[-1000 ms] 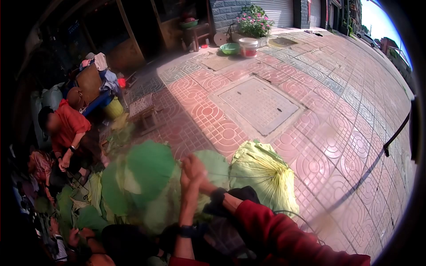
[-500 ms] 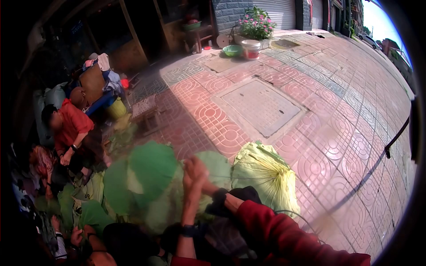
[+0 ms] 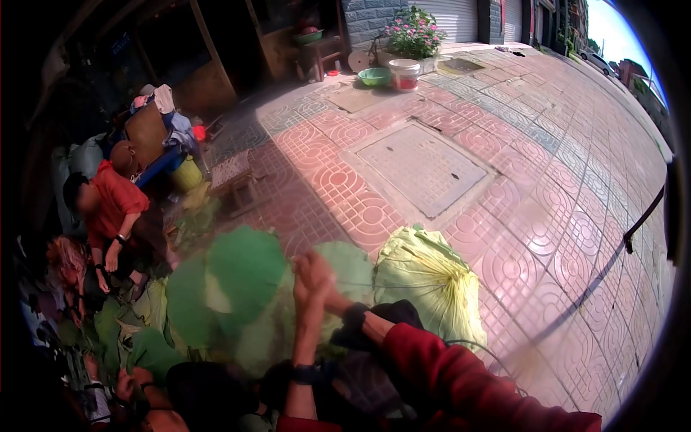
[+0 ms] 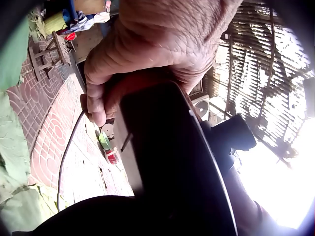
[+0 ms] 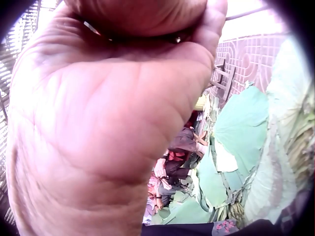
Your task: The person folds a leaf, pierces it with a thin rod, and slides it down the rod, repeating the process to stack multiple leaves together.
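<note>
My left hand (image 3: 307,277) and right hand (image 3: 335,302) are pressed together at the middle of the head view, fingers curled. A thin dark stem (image 3: 389,286) runs from them to the middle of a folded yellow-green lotus leaf (image 3: 428,295), where its ribs meet. In the left wrist view the stem (image 4: 64,155) starts at the curled fingers (image 4: 100,110), partly hidden by a dark device (image 4: 172,147). The right wrist view shows the right palm (image 5: 98,128) close up, its grip hidden. Large green lotus leaves (image 3: 245,273) spread left of the hands.
A person in a red top (image 3: 119,194) sits at the left, others below. Behind are a wooden stool (image 3: 234,183), a yellow bin (image 3: 187,175), a green basin (image 3: 374,77) and a white bucket (image 3: 404,75). Patterned pink tiles (image 3: 533,288) cover the ground around a square cover (image 3: 425,173).
My hands stay together at the stem with hardly any movement. The head view shifts slightly. At the left, the person in red has lowered a hand a little.
</note>
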The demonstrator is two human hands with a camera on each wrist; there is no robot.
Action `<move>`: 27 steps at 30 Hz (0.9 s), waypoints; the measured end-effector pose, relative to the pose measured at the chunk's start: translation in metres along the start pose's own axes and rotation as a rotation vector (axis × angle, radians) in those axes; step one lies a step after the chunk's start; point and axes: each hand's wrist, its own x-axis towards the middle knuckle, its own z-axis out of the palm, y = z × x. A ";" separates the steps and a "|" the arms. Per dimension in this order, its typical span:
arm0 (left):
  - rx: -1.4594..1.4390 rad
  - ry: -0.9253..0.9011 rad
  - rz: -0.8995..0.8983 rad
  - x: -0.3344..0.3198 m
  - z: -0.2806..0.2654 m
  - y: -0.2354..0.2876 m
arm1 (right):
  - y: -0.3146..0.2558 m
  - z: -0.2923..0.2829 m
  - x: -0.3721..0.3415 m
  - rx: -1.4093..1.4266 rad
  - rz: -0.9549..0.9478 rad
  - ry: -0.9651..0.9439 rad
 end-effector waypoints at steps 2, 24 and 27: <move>-0.006 -0.008 0.046 0.011 -0.009 -0.022 | -0.002 -0.001 0.000 0.005 0.014 -0.001; 0.107 -0.025 0.056 0.004 -0.008 -0.004 | 0.000 0.005 0.004 0.059 -0.012 0.085; 0.157 0.004 0.046 0.010 -0.013 -0.018 | 0.014 0.011 0.010 -0.003 0.002 0.080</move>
